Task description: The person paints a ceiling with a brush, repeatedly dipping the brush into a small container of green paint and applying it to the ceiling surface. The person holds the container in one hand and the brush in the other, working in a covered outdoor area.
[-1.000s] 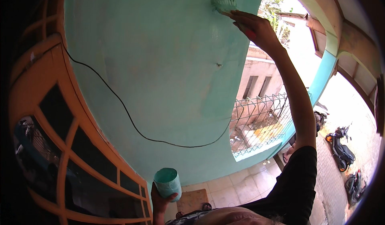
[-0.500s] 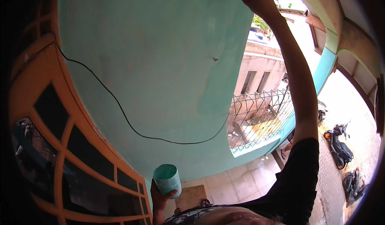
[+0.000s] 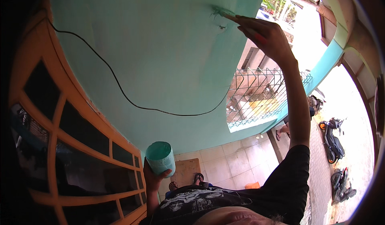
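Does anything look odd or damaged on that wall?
Two things. A black cable sags loosely across the green wall rather than running straight. Just below the brush in the right hand, a small dark mark breaks the smooth surface; I can't tell if it's a hole or a fitting.

Black short-sleeved shirt [image 3: 268, 195], white front print [image 3: 202, 197]

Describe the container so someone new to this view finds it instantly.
Start from the turquoise wall filling the middle, bordered at left by an orange frame with dark panes. Near the lower end of that border, the person's left hand grips the container. Unlike the flat brown mat on the floor nearby, it's a pale turquoise, open-topped cylinder.
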A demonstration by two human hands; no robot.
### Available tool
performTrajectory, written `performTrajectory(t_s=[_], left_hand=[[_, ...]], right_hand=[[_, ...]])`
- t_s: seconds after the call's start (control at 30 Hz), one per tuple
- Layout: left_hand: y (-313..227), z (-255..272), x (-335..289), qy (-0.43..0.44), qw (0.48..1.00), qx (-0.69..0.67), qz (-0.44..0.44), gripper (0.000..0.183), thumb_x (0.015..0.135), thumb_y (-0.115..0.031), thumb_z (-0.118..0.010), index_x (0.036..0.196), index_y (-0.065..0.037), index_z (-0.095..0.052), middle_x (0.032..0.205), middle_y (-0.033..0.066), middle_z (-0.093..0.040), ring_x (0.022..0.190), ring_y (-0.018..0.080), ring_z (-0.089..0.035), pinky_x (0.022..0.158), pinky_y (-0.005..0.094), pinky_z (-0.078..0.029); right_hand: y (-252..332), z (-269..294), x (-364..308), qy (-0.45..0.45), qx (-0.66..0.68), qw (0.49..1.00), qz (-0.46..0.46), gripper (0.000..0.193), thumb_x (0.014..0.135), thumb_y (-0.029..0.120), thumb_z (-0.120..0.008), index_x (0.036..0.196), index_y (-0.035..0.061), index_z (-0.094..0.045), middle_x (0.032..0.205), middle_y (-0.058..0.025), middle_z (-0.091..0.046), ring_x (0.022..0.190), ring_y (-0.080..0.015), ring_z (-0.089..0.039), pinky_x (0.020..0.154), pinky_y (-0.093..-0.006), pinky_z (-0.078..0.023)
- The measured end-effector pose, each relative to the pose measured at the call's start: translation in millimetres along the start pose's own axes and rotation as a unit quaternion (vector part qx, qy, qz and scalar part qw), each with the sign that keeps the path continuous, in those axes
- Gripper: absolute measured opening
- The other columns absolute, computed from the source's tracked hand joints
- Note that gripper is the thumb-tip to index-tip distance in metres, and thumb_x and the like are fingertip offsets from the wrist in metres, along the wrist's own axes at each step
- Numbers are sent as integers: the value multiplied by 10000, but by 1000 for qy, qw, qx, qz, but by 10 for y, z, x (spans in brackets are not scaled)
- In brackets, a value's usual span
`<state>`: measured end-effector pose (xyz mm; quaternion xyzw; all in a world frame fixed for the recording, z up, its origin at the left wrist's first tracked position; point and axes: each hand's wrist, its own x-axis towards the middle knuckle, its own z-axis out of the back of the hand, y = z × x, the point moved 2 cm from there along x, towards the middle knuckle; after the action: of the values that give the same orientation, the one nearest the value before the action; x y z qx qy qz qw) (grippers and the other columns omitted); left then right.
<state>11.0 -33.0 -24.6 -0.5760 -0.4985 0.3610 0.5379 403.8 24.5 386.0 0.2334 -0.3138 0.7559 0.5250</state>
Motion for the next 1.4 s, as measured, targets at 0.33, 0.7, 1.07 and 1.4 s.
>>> performTrajectory(t_s=[0.33, 0.7, 1.07, 1.4], left_hand=[[-23, -43, 16, -3, 999, 37, -5, 962, 627, -374, -952, 1392, -45, -471, 1255, 117, -614, 1147, 268, -621, 977, 431, -509], [97, 97, -30, -29, 998, 54, 1, 997, 632, -430, -943, 1408, -37, -456, 1277, 126, -603, 1169, 273, -612, 1003, 436, -494], [138, 66, -37, -28, 998, 56, -16, 1028, 618, -399, -955, 1428, -31, -440, 1275, 129, -601, 1166, 279, -611, 1002, 438, -491], [124, 162, -115, -40, 998, 56, -7, 1024, 628, -411, -951, 1431, -33, -437, 1293, 129, -598, 1188, 269, -599, 1017, 433, -478]], right_hand=[[-430, -138, 134, -137, -95, 982, 89, 324, 944, 158, -698, 1267, 186, -706, 1327, -26, -674, 1150, -249, -687, 946, -378, -584], [-433, -48, 64, 32, 38, 997, 53, 297, 949, 222, -710, 1243, 177, -722, 1134, -51, -756, 947, -262, -749, 856, -356, -606], [-257, -191, 81, -117, -102, 982, 106, 285, 958, 233, -698, 1232, 159, -719, 1138, -60, -755, 954, -257, -748, 854, -358, -611], [-220, -53, -74, 18, 23, 998, 51, 244, 967, 212, -691, 1202, 178, -747, 1086, -45, -767, 925, -228, -752, 882, -326, -600]])
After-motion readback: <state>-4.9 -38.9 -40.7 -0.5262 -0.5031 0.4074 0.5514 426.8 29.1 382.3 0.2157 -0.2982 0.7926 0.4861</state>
